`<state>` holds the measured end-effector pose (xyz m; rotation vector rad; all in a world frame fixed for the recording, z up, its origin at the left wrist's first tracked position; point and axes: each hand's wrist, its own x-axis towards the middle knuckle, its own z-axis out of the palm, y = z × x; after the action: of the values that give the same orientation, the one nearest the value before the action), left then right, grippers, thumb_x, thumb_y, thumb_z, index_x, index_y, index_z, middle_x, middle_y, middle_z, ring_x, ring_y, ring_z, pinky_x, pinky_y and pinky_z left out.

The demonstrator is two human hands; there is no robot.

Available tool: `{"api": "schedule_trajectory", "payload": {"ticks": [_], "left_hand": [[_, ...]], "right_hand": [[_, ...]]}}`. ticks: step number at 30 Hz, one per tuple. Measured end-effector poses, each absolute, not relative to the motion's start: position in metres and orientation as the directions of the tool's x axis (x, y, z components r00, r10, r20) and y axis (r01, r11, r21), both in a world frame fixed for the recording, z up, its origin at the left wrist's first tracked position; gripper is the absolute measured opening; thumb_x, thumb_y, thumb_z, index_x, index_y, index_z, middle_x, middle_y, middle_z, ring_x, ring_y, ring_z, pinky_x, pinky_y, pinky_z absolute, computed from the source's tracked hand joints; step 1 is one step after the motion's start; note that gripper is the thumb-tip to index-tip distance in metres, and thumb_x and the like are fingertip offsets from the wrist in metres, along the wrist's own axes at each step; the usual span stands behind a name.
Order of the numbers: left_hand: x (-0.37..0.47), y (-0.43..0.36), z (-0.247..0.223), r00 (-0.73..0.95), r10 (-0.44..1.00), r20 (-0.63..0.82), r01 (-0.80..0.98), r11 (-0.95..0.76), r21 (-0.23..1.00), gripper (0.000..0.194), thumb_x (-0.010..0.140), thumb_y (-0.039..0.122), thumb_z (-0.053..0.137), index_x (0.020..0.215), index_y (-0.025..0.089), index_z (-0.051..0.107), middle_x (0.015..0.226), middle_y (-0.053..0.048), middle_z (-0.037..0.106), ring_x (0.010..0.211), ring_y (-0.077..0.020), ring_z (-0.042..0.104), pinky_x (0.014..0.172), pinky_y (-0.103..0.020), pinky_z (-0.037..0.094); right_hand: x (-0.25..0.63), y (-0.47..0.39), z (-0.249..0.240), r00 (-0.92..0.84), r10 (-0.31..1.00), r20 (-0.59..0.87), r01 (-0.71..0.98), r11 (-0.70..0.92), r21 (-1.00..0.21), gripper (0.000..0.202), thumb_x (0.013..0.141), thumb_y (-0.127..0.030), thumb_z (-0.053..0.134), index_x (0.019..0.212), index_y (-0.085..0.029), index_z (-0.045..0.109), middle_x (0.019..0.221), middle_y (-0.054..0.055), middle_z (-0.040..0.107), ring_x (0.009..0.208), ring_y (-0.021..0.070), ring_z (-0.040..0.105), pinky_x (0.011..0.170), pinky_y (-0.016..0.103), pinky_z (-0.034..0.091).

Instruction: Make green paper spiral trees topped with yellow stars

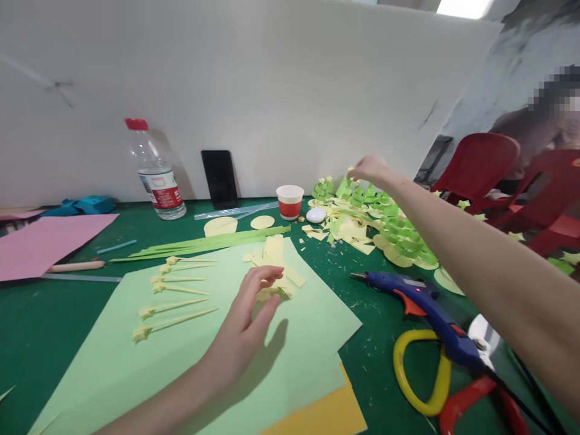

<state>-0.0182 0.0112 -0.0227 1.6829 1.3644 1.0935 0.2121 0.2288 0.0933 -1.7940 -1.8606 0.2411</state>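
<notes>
Big white panel (272,90) stands upright just beyond the right fingertips. Green table (372,362) under both hands; I see small scraps right of the left fingers. Red plastic chair (483,163), with a blurred person (521,133) near it, well right of the right fingers; stained pale wall behind. Pale-green paper sheet (136,374) directly under the left fingers. Pink paper sheet (49,244) well left of them.

Heap of bright-green paper loops with small stars and yellow discs (403,235) below and right of the right fingers. Right hand (371,171): fingertips drawn narrow at the heap's far end; I can't tell if they pinch anything. Left hand (251,308): half curled, thumb apart from fingers, nothing visibly gripped.

Obstacles: blue glue gun with orange trigger (437,314), red light on, right of the left fingers, lying partly over yellow-and-red-handled scissors (399,365). Clear red-capped bottle (165,187) beyond and left of the left fingers; red-and-white label, I can't read it. Black phone (220,179) propped against the panel, nearer them. Red-and-white cup (290,205) between both hands' fingertips.

Six yellow star-tipped paper sticks (147,311) left of the left fingers. Pale-yellow paper strips (274,248) at those fingertips; contact unclear.
</notes>
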Motion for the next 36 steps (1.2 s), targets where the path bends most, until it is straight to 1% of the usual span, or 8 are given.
{"api": "schedule_trajectory", "payload": {"ticks": [6,9,14,19,23,26,29,36], "left_hand": [[-0.018,0.011,-0.022,0.086,0.985,0.152,0.405,-0.174,0.897,0.026,0.085,0.048,0.035,0.102,0.033,0.047,0.114,-0.004,0.049,0.108,-0.0265,0.047,0.088,-0.042,0.041],[-0.016,0.011,-0.020,0.094,0.982,0.161,0.407,-0.186,0.895,0.025,0.085,0.048,0.034,0.099,0.032,0.048,0.111,-0.004,0.047,0.108,-0.0266,0.046,0.087,-0.041,0.041],[-0.012,0.007,-0.014,0.069,0.989,0.127,0.390,-0.144,0.909,0.025,0.085,0.047,0.035,0.097,0.030,0.049,0.111,-0.005,0.047,0.105,-0.0259,0.049,0.077,-0.036,0.045],[-0.015,0.009,-0.015,0.089,0.978,0.186,0.432,-0.207,0.878,0.027,0.085,0.047,0.036,0.098,0.029,0.049,0.111,-0.005,0.049,0.106,-0.0258,0.049,0.079,-0.035,0.044],[-0.019,0.015,-0.022,0.118,0.958,0.262,0.446,-0.287,0.848,0.026,0.085,0.045,0.036,0.099,0.028,0.050,0.108,-0.007,0.051,0.103,-0.0258,0.051,0.082,-0.036,0.043],[-0.020,0.017,-0.024,0.121,0.956,0.266,0.439,-0.292,0.850,0.025,0.085,0.044,0.036,0.099,0.028,0.049,0.110,-0.007,0.051,0.104,-0.0259,0.051,0.084,-0.037,0.043],[-0.017,0.015,-0.022,0.093,0.956,0.278,0.434,-0.290,0.853,0.024,0.084,0.044,0.037,0.098,0.029,0.050,0.110,-0.006,0.051,0.104,-0.0259,0.051,0.084,-0.037,0.043],[-0.007,0.002,-0.007,0.039,0.978,0.207,0.442,-0.202,0.874,0.028,0.084,0.049,0.035,0.098,0.029,0.049,0.111,-0.007,0.051,0.107,-0.0262,0.049,0.086,-0.038,0.041]], "right_hand": [[0.219,0.165,0.133,0.090,0.959,0.270,0.830,0.078,-0.553,0.016,0.083,-0.027,0.054,0.083,-0.011,0.060,0.081,0.004,0.060,0.061,0.0057,0.047,0.055,0.020,0.040],[0.235,0.108,0.152,0.110,0.938,0.328,0.823,0.100,-0.560,0.018,0.080,-0.027,0.058,0.080,-0.009,0.062,0.075,0.005,0.060,0.057,0.0034,0.042,0.054,0.022,0.034],[0.276,0.035,0.164,0.342,0.856,0.388,0.866,-0.127,-0.483,0.016,0.075,-0.029,0.062,0.072,-0.015,0.066,0.051,-0.001,0.053,0.055,0.0046,0.044,0.054,0.030,0.032],[0.318,0.024,0.180,0.498,0.755,0.426,0.839,-0.294,-0.458,0.012,0.076,-0.025,0.061,0.076,-0.014,0.066,0.056,0.000,0.058,0.055,0.0043,0.048,0.053,0.029,0.034],[0.364,0.045,0.179,0.515,0.775,0.367,0.840,-0.371,-0.397,0.020,0.074,-0.018,0.062,0.055,-0.015,0.057,0.047,-0.001,0.050,0.047,0.0029,0.042,0.051,0.026,0.034],[0.397,0.067,0.161,0.496,0.820,0.287,0.850,-0.390,-0.354,0.021,0.084,-0.023,0.051,0.065,-0.017,0.057,0.062,-0.001,0.055,0.051,0.0033,0.046,0.050,0.017,0.039],[0.417,0.089,0.136,0.478,0.854,0.207,0.860,-0.405,-0.311,0.016,0.087,-0.027,0.049,0.086,-0.014,0.058,0.081,0.002,0.059,0.063,0.0070,0.054,0.056,0.021,0.047],[0.429,0.123,0.091,0.412,0.909,0.054,0.892,-0.391,-0.226,0.017,0.086,-0.030,0.049,0.095,-0.020,0.059,0.099,0.004,0.059,0.085,0.0141,0.058,0.071,0.026,0.048]]}}
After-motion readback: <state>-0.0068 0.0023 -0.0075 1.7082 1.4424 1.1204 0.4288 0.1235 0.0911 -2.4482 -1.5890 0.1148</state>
